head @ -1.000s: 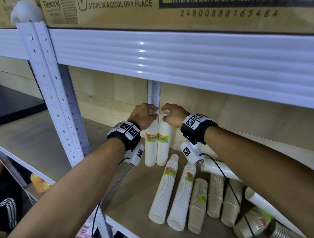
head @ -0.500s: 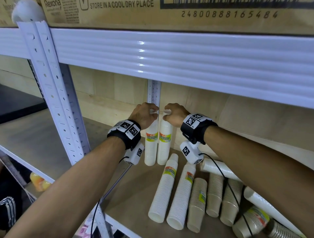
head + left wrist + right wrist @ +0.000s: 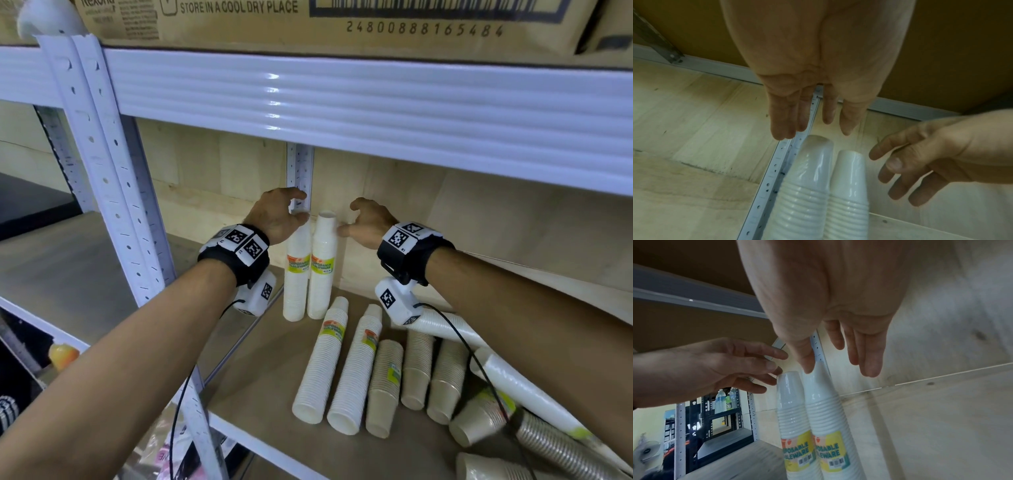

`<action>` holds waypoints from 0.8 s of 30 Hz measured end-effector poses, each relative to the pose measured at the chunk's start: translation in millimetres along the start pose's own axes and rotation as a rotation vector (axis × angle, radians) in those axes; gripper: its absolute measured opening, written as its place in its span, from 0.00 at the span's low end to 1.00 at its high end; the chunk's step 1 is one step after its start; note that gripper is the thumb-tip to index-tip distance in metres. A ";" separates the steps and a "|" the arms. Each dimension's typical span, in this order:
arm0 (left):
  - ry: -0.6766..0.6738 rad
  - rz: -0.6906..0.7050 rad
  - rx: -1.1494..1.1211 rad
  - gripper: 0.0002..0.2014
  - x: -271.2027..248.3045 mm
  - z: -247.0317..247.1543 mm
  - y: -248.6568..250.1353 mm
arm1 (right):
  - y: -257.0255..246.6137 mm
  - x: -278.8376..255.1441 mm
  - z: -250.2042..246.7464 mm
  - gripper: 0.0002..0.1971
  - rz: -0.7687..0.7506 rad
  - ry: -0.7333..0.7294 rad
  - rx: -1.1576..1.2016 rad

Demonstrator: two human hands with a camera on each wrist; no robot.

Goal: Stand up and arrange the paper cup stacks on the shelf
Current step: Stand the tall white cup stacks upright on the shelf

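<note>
Shelf (image 3: pixel 260 383): pale wood board in a white perforated-steel frame; plywood back wall.

Rear post (image 3: pixel 300 171): white slotted steel strip against the back wall; landmark for the entries below.

Upright stacks (image 3: pixel 306 270): two white ribbed paper cup stacks in clear glossy wrap, yellow-green labels, standing side by side and touching at the foot of the post, mouths down.

Left hand (image 3: pixel 279 219): fingers straight and spread, holding nothing, just left of the post at the top of the left stack; whether it touches cannot be told.

Right hand (image 3: pixel 368 222): fingers loosely spread, holding nothing, just right of the post beside the right stack's top, apart from it.

Lying stacks, white (image 3: pixel 337 366): two, flat on the board in front of the post, mouths toward the shelf edge.

Lying stacks, brown (image 3: pixel 414 377): several shorter ribbed kraft stacks right of the white pair, crowding the board.

Long white stack (image 3: pixel 520 387): lying slantwise, farther right.

Carton (image 3: pixel 342 20): brown cardboard, printed barcode, on the tier above the post.
</note>
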State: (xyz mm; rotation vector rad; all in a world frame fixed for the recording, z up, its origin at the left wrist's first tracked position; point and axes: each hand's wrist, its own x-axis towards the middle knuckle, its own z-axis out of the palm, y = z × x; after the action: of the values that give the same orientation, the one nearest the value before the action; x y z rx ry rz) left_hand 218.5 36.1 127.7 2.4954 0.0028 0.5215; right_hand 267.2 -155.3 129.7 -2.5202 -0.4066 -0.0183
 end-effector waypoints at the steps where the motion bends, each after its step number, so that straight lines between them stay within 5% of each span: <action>1: 0.009 0.008 -0.011 0.23 -1.7 -2.1 2.2 | 2.1 -5.3 -3.3 0.38 0.011 0.008 -0.008; 9: 0.012 0.037 -0.173 0.20 -26.4 -5.2 19.4 | 23.9 -53.5 -6.6 0.33 0.109 0.044 -0.089; 24: -0.413 -0.043 -0.190 0.25 -99.1 80.7 -19.8 | 70.1 -128.6 83.0 0.35 0.355 -0.025 0.069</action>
State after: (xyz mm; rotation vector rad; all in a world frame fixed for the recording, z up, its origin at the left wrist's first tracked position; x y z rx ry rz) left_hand 158.8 -3.1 19.8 2.3639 -0.1458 -0.0187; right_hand 158.7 -201.2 9.4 -2.4908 0.0342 0.1618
